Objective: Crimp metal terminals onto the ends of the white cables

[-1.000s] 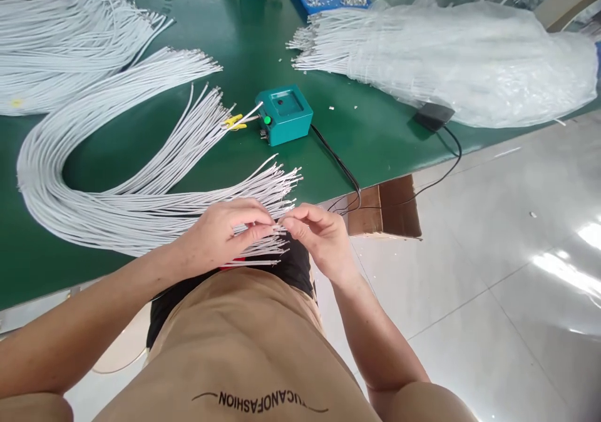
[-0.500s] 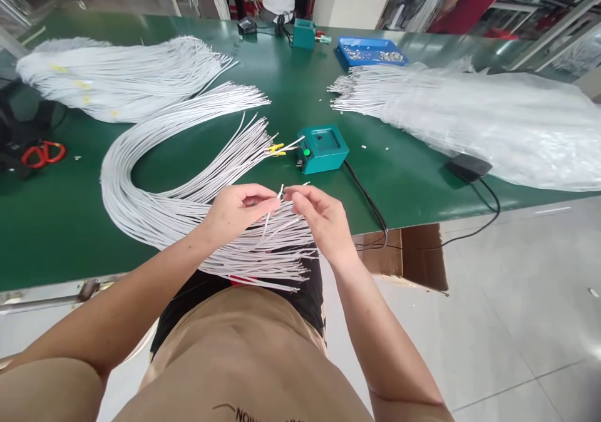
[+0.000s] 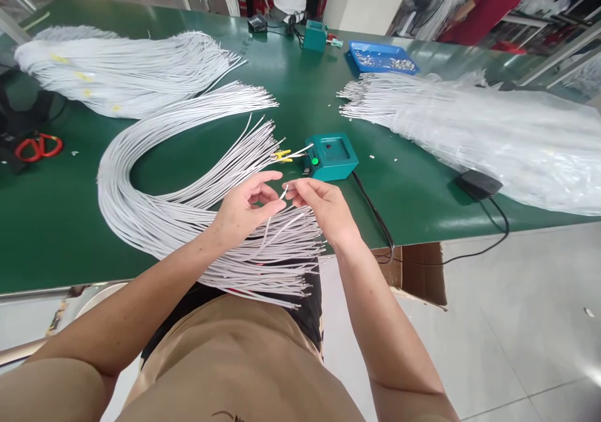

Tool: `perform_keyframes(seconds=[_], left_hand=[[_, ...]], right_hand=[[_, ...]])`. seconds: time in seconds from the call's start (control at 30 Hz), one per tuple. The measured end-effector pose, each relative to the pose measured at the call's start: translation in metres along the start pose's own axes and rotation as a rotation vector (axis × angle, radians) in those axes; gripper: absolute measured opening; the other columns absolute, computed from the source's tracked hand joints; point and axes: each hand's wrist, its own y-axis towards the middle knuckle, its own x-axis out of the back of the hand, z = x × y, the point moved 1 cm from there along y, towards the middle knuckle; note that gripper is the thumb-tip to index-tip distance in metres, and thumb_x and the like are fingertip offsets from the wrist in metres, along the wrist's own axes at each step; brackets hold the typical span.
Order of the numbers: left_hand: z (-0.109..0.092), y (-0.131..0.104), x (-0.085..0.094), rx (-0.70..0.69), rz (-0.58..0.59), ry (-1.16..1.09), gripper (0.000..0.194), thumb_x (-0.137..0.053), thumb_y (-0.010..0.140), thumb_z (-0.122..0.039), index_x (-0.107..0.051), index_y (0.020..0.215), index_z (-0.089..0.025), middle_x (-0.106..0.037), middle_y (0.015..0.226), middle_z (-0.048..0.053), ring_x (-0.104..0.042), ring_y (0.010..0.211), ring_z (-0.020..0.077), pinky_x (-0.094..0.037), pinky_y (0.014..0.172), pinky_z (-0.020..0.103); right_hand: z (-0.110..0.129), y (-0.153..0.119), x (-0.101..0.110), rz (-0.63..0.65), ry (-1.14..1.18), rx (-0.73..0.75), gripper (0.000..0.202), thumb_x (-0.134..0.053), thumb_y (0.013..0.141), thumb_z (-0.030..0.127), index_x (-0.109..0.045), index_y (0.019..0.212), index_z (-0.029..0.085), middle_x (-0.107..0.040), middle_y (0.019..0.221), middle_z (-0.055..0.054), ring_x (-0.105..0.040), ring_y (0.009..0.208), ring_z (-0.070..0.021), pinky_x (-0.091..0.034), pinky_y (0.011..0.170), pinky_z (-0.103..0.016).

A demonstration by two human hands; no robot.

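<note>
Over the near end of a long bundle of white cables (image 3: 141, 212), my two hands almost meet. The end of one white cable (image 3: 284, 193) stands up between them. My left hand (image 3: 245, 210) has its thumb against this cable, with the forefinger lifted off. My right hand (image 3: 323, 208) pinches at the cable's tip; the fingers hide the exact contact. Just beyond my hands sits a small teal machine (image 3: 332, 156) with a green button. Yellow clips (image 3: 282, 156) lie at its left side, by other cable ends.
A second cable bundle (image 3: 122, 71) lies at the back left, a plastic-wrapped one (image 3: 469, 118) on the right. Red-handled scissors (image 3: 40, 147), a blue tray (image 3: 382, 59) of small parts and a black pedal (image 3: 479, 185) are on the green table (image 3: 61, 234). Two people are beyond.
My left forefinger has lifted away from the cable end. My right fingers have drawn closer together at its tip. The view has shifted slightly.
</note>
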Motion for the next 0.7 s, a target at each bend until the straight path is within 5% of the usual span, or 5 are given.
perform_keyframes(seconds=[0.1,0.27,0.4,0.7], left_hand=[[0.003,0.003,0.001,-0.003,0.004,0.005,0.054,-0.071,0.078,-0.026,-0.058,0.131,-0.021,-0.065,0.080,0.000,-0.063,0.077,0.0145,-0.052,0.071,0.028],[0.004,0.008,0.003,0.000,-0.002,0.038,0.051,-0.070,0.079,-0.025,-0.063,0.130,-0.024,-0.063,0.080,0.000,-0.059,0.074,0.0132,-0.050,0.066,0.025],[0.006,0.013,0.002,-0.015,-0.001,0.060,0.040,-0.069,0.080,-0.026,-0.069,0.120,-0.025,-0.064,0.078,0.000,-0.058,0.071,0.0130,-0.051,0.066,0.026],[0.015,0.024,0.005,0.108,0.089,-0.152,0.041,-0.073,0.076,-0.026,-0.065,0.115,-0.018,-0.065,0.073,-0.001,-0.062,0.063,0.0119,-0.053,0.059,0.025]], right_hand=[[-0.002,0.006,-0.002,0.033,0.025,-0.005,0.035,-0.065,0.084,0.054,-0.076,0.082,0.021,-0.072,0.085,-0.003,-0.063,0.077,-0.0138,-0.051,0.077,-0.029],[-0.004,0.014,-0.002,-0.017,0.016,-0.002,0.023,-0.080,0.071,0.041,-0.075,0.081,0.021,-0.074,0.085,-0.001,-0.066,0.081,-0.0155,-0.052,0.082,-0.031],[-0.004,0.019,-0.003,-0.080,-0.091,0.036,0.013,-0.076,0.072,0.033,-0.074,0.077,0.020,-0.074,0.083,-0.001,-0.066,0.078,-0.0156,-0.052,0.079,-0.032],[-0.002,0.029,-0.002,-0.042,-0.481,0.369,0.011,-0.061,0.078,0.015,-0.059,0.069,0.021,-0.061,0.075,0.001,-0.056,0.072,-0.0126,-0.046,0.066,-0.027]])
